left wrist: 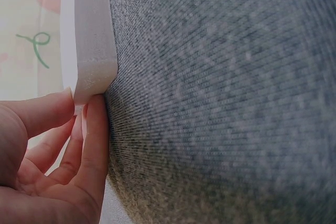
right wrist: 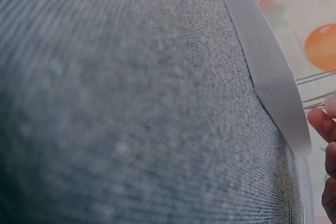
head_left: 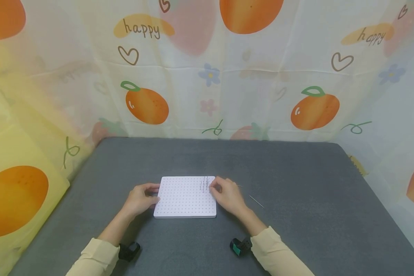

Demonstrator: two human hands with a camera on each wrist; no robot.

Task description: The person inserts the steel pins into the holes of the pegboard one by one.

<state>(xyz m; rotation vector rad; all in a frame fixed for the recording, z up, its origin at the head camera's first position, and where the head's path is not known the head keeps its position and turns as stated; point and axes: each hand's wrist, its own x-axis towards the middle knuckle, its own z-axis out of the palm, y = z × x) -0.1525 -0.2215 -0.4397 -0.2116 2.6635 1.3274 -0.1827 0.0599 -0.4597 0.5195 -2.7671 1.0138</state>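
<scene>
A white pegboard (head_left: 184, 201) with rows of small holes lies flat on the grey table. My left hand (head_left: 139, 198) grips its left edge. In the left wrist view the thumb (left wrist: 44, 113) rests on the upper face and a finger bears on the board's side near the corner. Several thin metal pins (head_left: 203, 184) stand upright in holes near the board's upper right corner. Right beside them, my right hand (head_left: 229, 195) pinches a thin metal pin (right wrist: 314, 107) between thumb and index finger. Whether its lower end sits in a hole is hidden.
Two loose metal pins lie on the table right of the board: one pin (head_left: 257, 201) in full view, another pin (head_left: 240, 186) partly hidden behind my right hand. A printed curtain (head_left: 248, 103) hangs along the table's back edge. Each wrist wears a black camera mount (head_left: 129, 251).
</scene>
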